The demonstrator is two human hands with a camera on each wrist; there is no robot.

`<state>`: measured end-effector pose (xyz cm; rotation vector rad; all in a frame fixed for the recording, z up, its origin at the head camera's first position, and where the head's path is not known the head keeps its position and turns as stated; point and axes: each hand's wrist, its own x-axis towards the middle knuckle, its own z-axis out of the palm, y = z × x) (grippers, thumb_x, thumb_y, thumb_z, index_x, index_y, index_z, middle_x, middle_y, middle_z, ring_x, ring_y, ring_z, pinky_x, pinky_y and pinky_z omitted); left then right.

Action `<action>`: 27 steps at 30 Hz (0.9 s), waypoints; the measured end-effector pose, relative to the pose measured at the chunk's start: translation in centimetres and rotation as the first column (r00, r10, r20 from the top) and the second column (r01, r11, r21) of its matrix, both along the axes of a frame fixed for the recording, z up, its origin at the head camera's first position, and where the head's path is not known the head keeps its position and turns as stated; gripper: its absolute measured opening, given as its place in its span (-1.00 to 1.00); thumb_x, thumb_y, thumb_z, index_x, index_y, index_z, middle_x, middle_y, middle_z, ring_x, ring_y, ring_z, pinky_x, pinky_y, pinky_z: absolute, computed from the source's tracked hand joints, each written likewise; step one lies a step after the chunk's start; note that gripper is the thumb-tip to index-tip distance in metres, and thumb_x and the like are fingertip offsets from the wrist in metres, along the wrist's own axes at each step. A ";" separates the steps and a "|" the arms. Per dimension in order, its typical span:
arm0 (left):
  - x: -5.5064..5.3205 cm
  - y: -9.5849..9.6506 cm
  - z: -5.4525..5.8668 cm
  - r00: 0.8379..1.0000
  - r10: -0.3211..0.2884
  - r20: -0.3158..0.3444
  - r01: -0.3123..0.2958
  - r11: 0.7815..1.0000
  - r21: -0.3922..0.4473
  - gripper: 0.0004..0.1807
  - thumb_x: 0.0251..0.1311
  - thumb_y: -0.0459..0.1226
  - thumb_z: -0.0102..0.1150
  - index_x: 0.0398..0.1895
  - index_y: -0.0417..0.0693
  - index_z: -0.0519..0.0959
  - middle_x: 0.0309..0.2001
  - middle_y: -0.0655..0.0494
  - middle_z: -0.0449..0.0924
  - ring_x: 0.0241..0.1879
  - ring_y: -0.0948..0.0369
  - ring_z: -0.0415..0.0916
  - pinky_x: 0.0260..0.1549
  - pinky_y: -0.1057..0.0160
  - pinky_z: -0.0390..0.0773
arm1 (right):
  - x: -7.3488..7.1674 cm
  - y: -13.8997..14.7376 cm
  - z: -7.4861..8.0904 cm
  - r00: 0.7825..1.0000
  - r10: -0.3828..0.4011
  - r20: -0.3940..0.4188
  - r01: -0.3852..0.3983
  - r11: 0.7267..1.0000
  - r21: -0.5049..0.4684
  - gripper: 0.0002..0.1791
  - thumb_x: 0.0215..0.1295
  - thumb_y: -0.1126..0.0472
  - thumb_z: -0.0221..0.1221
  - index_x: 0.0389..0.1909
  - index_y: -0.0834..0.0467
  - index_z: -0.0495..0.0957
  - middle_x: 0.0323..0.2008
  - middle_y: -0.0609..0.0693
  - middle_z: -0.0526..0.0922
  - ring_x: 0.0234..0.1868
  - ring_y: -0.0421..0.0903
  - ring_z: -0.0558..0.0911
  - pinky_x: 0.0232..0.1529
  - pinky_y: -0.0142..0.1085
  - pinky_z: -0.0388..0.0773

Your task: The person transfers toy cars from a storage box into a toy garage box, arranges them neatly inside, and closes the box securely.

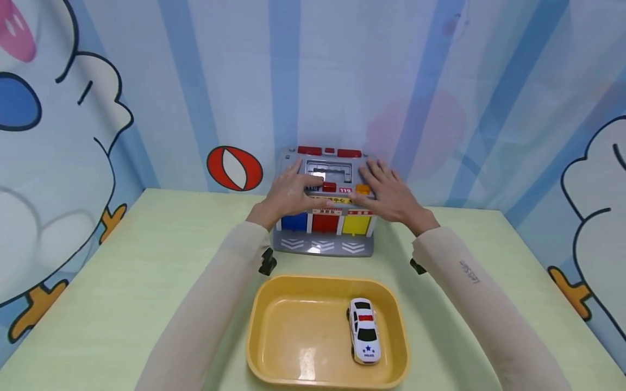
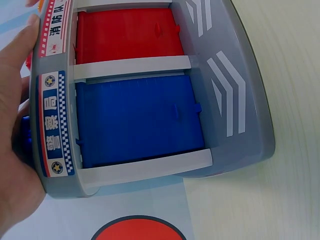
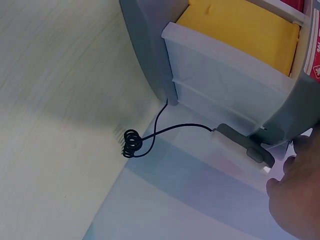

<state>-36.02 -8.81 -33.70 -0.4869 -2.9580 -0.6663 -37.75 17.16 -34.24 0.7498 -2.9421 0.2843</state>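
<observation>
A grey toy garage (image 1: 323,245) stands at the back of the table, with blue, red and yellow doors in a row. My left hand (image 1: 293,191) rests on the left of its roof, fingers spread. On the roof's right side lies my right hand (image 1: 386,191), fingers extended near the orange button (image 1: 363,189). Between the hands sits a red button (image 1: 329,187). The left wrist view shows the blue door (image 2: 140,120) and red door (image 2: 127,35) closed. In the right wrist view, a small handset (image 3: 245,147) on a coiled black cord hangs at the garage's side.
In front of the garage, a yellow tray (image 1: 264,326) holds a white toy police car (image 1: 364,331) on its right side. The pale green table (image 1: 171,260) meets a printed backdrop (image 1: 235,81) right behind the garage.
</observation>
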 end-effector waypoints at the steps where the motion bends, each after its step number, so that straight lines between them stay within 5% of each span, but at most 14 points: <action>1: 0.0 0.0 0.1 1.000 0.000 0.001 0.000 1.000 -0.002 -0.20 0.06 0.30 0.29 0.37 0.25 0.47 0.61 -0.07 -0.03 0.62 -0.11 -0.27 0.46 -0.35 -0.03 | 0.0 0.0 0.0 1.000 0.001 0.001 -0.001 1.000 -0.004 0.03 0.32 -0.51 -0.20 0.61 0.02 -0.18 0.64 0.10 -0.27 0.63 0.15 -0.31 0.57 0.20 -0.34; 27: 0.2 -1.1 0.0 0.999 -0.034 -0.013 0.034 0.999 -0.021 -0.18 0.08 0.29 0.28 0.38 0.18 0.46 0.54 0.02 0.20 0.62 -0.06 -0.28 0.46 -0.35 0.00 | 0.2 -1.2 -0.9 1.000 -0.006 -0.021 0.005 0.999 -0.038 0.05 0.28 -0.57 -0.24 0.61 0.00 -0.10 0.64 0.08 -0.22 0.64 0.15 -0.24 0.58 0.19 -0.31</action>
